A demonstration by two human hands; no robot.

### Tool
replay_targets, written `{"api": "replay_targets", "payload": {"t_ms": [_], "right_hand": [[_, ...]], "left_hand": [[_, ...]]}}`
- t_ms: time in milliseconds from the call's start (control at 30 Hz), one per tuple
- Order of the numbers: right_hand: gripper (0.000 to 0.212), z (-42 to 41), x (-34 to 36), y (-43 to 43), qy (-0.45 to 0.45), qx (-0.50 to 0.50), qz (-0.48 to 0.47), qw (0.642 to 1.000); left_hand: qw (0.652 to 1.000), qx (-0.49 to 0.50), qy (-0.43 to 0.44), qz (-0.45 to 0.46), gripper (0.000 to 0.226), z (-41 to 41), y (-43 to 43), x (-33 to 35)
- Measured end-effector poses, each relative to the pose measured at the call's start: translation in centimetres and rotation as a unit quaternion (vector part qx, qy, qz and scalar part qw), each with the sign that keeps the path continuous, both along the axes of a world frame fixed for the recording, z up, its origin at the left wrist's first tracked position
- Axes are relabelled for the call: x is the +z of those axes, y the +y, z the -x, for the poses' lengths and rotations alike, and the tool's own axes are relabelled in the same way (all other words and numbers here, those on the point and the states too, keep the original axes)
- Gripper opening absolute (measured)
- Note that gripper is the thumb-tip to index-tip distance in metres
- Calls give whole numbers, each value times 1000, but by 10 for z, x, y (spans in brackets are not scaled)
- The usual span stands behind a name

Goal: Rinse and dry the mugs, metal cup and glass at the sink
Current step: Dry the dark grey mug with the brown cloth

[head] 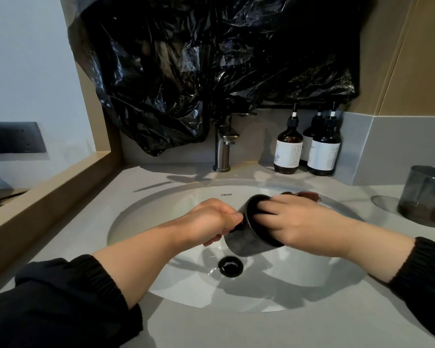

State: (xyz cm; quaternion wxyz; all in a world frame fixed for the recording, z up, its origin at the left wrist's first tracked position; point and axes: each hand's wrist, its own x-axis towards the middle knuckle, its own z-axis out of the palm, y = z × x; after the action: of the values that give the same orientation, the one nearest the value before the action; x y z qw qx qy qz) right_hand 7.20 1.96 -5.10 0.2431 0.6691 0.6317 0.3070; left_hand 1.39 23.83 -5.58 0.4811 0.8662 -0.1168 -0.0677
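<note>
Dark, that mug point(246, 243) hung tipped between our hands over the sink point(141, 222), mouth facing right. Left hand point(211, 219) gripped its handle side, right hand point(304, 222) had fingers curled inside the rim.

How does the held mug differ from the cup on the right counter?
The dark mug is tilted over the basin, left hand gripping it, right hand reaching inside; the shiny cup stands upright, untouched, on the counter. The mug looks matte, the cup reflective. Both are greyish and round.
</note>
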Motion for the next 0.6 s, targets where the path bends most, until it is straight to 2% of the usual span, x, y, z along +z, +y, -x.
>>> {"api": "replay_targets", "payload": {"t_ms": [100,267,367,433,500,600], "right_hand": [[22,-3,4,-4,12,-36,-55,998],[17,-2,6,-2,-24,-90,-135,986],[25,-8,15,-9,-26,-144,-228,963],[33,-8,18,-16,4,-138,-284,949],[33,-2,13,-17,37,-75,-279,957],[30,7,-1,-3,96,-15,-155,983]], "left_hand": [[1000,12,1,26,48,-1,0,1],[996,71,-21,51,46,-4,-2,-1],[992,114,-48,33,46,-6,5,-3],[989,131,-61,9,47,-7,9,-5],[989,134,-56,-12,46,-6,8,-4],[989,127,-56,-49,41,-3,-2,-2]]}}
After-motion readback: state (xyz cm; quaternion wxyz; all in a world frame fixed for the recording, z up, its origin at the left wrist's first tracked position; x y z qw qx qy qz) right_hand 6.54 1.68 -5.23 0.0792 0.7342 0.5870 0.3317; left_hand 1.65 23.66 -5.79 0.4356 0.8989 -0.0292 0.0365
